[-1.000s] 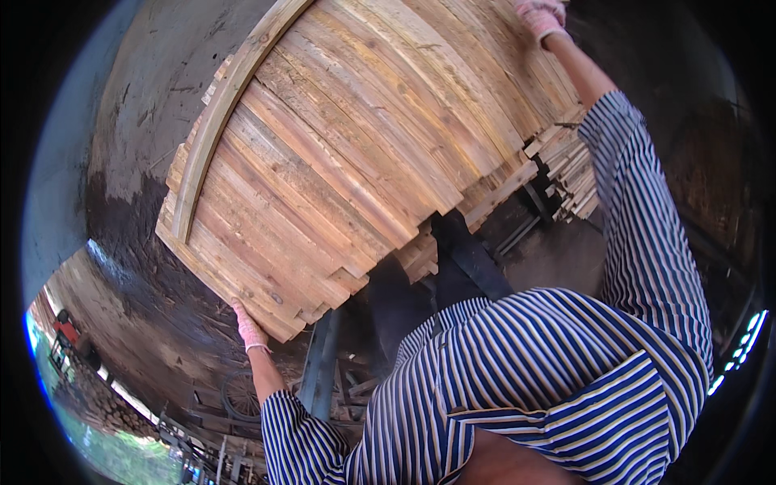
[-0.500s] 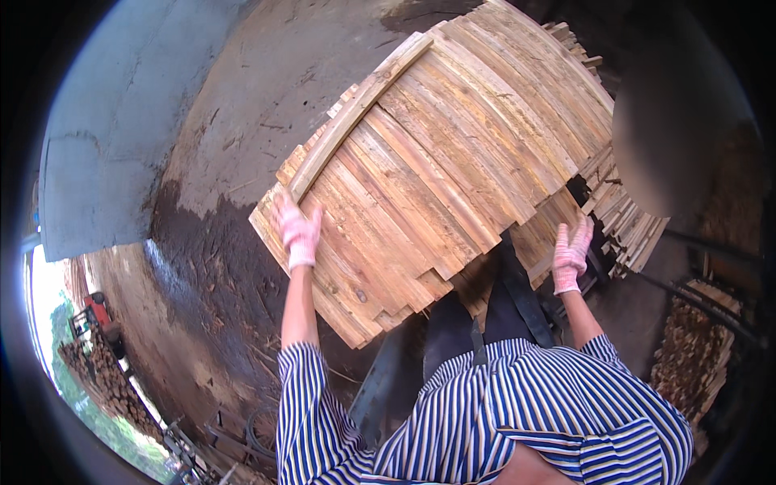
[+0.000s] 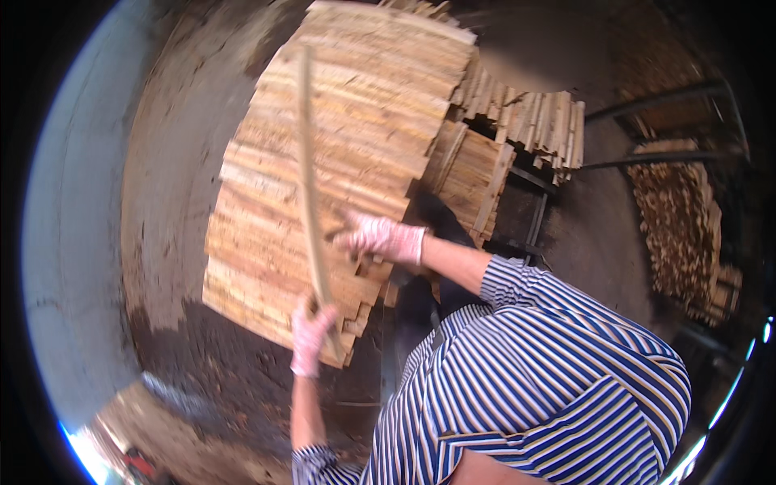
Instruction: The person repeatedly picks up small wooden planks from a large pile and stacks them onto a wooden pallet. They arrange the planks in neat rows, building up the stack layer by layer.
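Note:
A wide layer of pale wooden slats lies side by side in front of me, with uneven ends. Across the slats runs one long, narrow wooden strip. My left hand, in a pink-and-white glove, is closed around this strip close to its near end. In a matching glove, my right hand is over the slats just right of the strip. Its fingers are stretched out and somewhat apart, slightly blurred, with nothing visible in them. Whether the strip rests fully on the slats I cannot tell.
A lower stack of boards stands to the right of the slats, with more loose slats beyond it. Dark metal bars and a tall wood pile are farther right. A grey-blue wall or panel rises on the left.
My view has turned, so the slats appear more to the left. My left hand has gone from lying on the slats to gripping the strip. The right hand has moved left over the slats.

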Demonstrator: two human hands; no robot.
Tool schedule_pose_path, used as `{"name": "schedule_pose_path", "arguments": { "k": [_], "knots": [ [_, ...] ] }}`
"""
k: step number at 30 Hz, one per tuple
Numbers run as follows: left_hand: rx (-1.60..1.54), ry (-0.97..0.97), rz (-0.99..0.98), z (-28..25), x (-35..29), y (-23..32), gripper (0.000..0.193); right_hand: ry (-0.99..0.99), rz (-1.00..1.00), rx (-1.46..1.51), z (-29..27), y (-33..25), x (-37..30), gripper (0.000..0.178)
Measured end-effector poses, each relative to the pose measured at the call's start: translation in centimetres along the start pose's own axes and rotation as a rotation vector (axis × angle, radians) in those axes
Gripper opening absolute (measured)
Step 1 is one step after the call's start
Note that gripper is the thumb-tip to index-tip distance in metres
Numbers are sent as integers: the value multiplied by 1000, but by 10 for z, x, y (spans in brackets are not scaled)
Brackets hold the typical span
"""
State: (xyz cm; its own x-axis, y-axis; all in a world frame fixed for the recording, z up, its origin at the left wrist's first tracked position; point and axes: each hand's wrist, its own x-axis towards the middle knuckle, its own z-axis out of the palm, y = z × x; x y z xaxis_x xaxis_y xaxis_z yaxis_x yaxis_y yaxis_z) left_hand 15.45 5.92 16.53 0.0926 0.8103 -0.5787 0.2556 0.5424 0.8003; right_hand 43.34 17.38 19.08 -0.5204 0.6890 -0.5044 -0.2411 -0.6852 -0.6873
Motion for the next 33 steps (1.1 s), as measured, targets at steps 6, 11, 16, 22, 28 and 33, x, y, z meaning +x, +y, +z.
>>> {"name": "schedule_pose_path", "arguments": {
  "k": [6, 11, 16, 22, 28, 33],
  "knots": [
    [29, -198, 121, 52, -35, -18, 82, -24, 182, 19, -49, 65, -61, 30],
    [2, 715, -35, -35, 15, -134, 81, 378, 264, 278, -108, 135, -120, 28],
    [-137, 684, -66, -127, -32, -243, 72, 280, 373, 27, -65, 196, -62, 52],
    [-574, 631, -141, -63, -4, -175, 69, 235, 184, -113, -53, 161, -25, 49],
    [-623, 569, -280, -44, -7, -142, 71, 339, 324, -7, -88, 162, -70, 48],
    [-523, 472, -99, -73, -16, -177, 77, 181, 325, -348, -55, 140, -18, 51]
  ]
}}
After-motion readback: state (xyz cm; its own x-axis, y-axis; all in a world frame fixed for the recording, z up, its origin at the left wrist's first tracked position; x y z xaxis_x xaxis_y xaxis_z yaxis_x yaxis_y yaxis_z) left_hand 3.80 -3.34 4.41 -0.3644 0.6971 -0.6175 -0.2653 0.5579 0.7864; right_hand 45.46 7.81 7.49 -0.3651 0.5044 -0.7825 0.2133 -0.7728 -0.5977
